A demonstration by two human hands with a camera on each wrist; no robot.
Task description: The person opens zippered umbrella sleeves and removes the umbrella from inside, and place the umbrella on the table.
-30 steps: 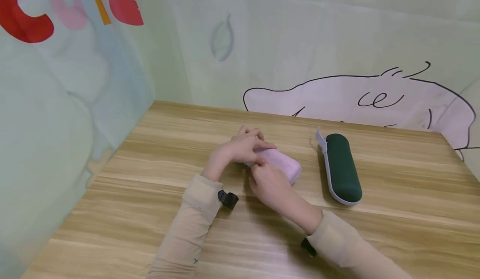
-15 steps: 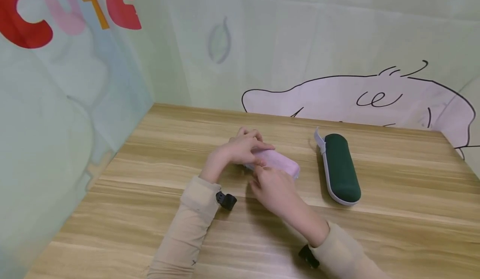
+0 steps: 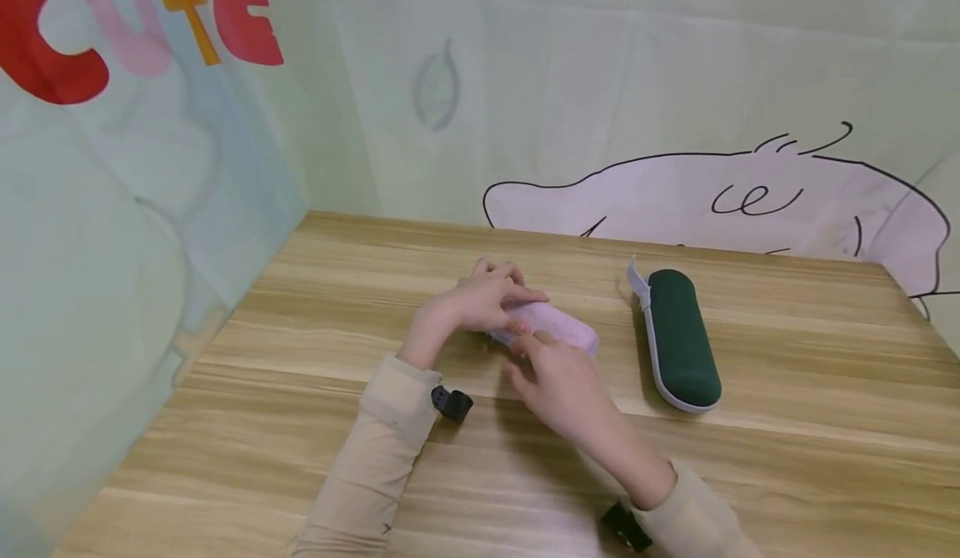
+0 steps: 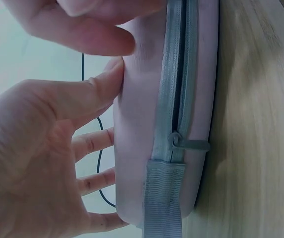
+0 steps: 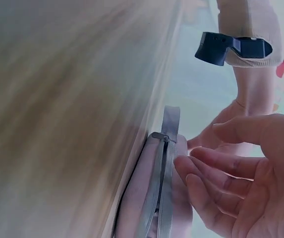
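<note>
A pink zippered glasses case (image 3: 561, 324) lies on the wooden table. My left hand (image 3: 482, 301) holds its left end, thumb on the near upper side and fingers across the far side. In the left wrist view, the grey zipper (image 4: 169, 84) has parted tapes with a dark gap between them. Its slider (image 4: 176, 141) sits beside the grey fabric strap (image 4: 164, 198). My right hand (image 3: 566, 383) is at the near side of the case. Its fingers (image 5: 221, 173) are loosely bent beside the lid with nothing pinched between them; whether they touch it I cannot tell.
A green glasses case (image 3: 684, 341) with a pale zipper edge and strap lies to the right on the table (image 3: 300, 316). Printed cloth walls (image 3: 375, 124) stand behind and at the left. Black wrist cameras (image 3: 452, 404) sit at both cuffs.
My right hand has shifted slightly right and nearer to me, and its thumb and fingers have loosened apart from a pinch at the case's edge. My left hand stays on the case.
</note>
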